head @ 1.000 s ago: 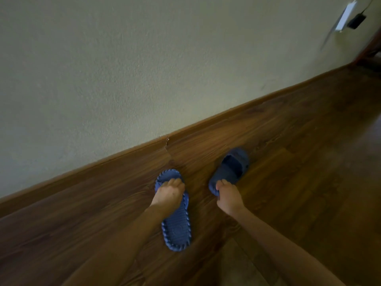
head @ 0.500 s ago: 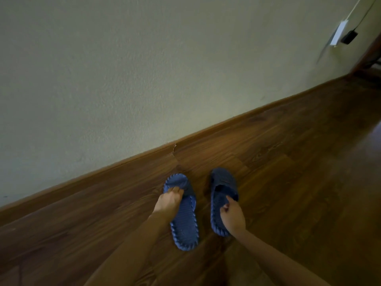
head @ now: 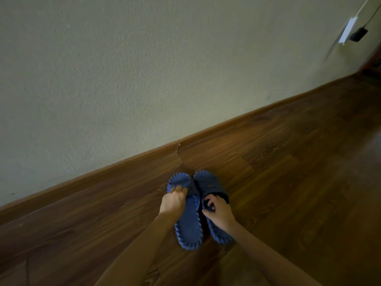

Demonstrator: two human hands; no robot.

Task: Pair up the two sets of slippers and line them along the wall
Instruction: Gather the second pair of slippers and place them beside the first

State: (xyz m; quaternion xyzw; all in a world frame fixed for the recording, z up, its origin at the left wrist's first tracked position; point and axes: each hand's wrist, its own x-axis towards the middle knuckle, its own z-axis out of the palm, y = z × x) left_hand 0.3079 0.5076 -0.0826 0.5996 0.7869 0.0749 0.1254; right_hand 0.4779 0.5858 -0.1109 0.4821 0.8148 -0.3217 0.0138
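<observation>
Swung parallel since earlier, both blue slippers touch, toes toward the skirting board (head: 127, 162); left hand (head: 173, 200) fingers grasp the left slipper (head: 188, 223) strap, right hand (head: 219, 213) fingers clench the right slipper (head: 208, 183) strap.

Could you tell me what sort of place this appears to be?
Most likely a room in a home: a wood-pattern laminate floor meets a plain painted wall at a brown skirting board, a pair of blue slippers lies on the floor, and a black charger is plugged in.
</observation>
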